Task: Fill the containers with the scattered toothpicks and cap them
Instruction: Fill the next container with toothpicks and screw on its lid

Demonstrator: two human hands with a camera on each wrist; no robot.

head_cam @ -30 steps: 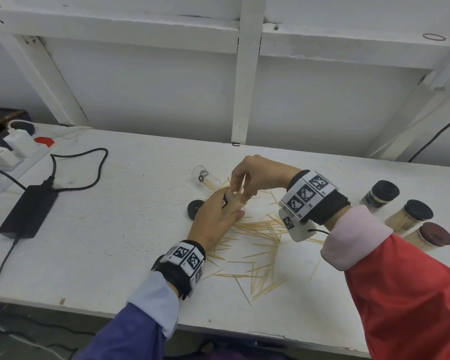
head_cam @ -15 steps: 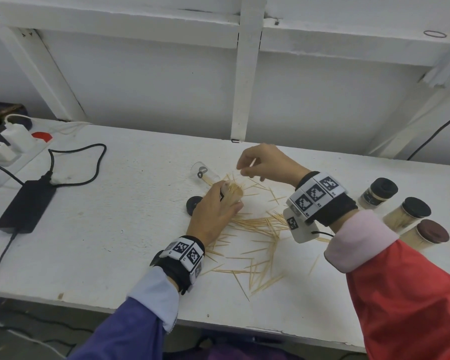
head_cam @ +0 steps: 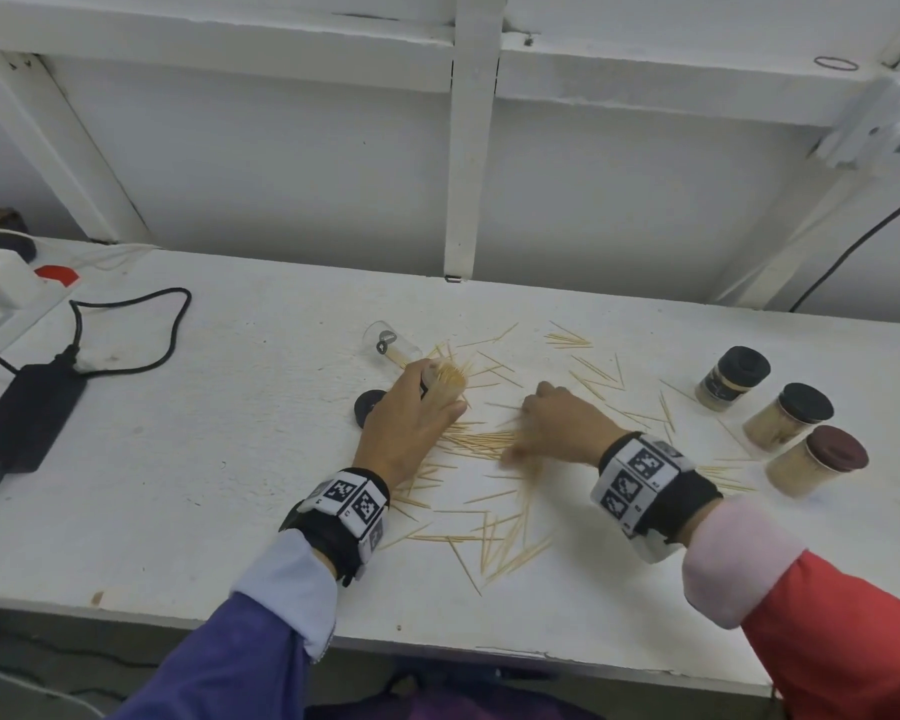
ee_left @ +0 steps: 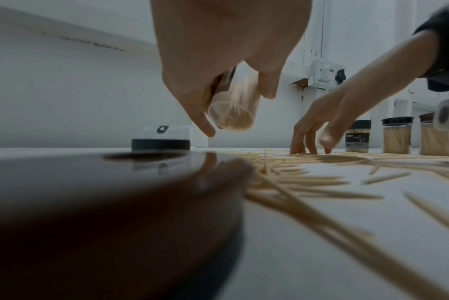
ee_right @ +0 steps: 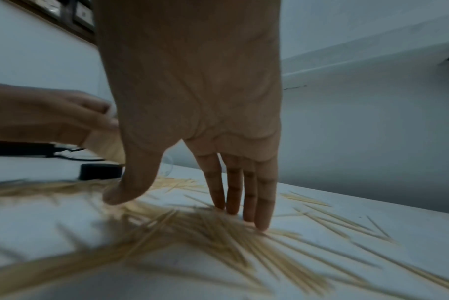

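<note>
My left hand (head_cam: 411,418) grips a clear container (head_cam: 445,387) partly filled with toothpicks, tilted above the table; in the left wrist view its round base (ee_left: 231,117) faces the camera. A black cap (head_cam: 369,407) lies just left of that hand. My right hand (head_cam: 557,428) reaches down with straight fingers (ee_right: 246,194) touching the pile of scattered toothpicks (head_cam: 481,444), thumb spread and holding nothing. A second clear container (head_cam: 391,345) lies on its side behind the left hand.
Three capped containers full of toothpicks (head_cam: 785,415) stand at the right. A black power adapter (head_cam: 27,413) with its cable and a power strip (head_cam: 1,288) sit at the far left. Loose toothpicks spread toward the table's front edge (head_cam: 437,646).
My right hand left the container's mouth, rose and came down onto the toothpick pile to the right. The left hand kept hold of the container.
</note>
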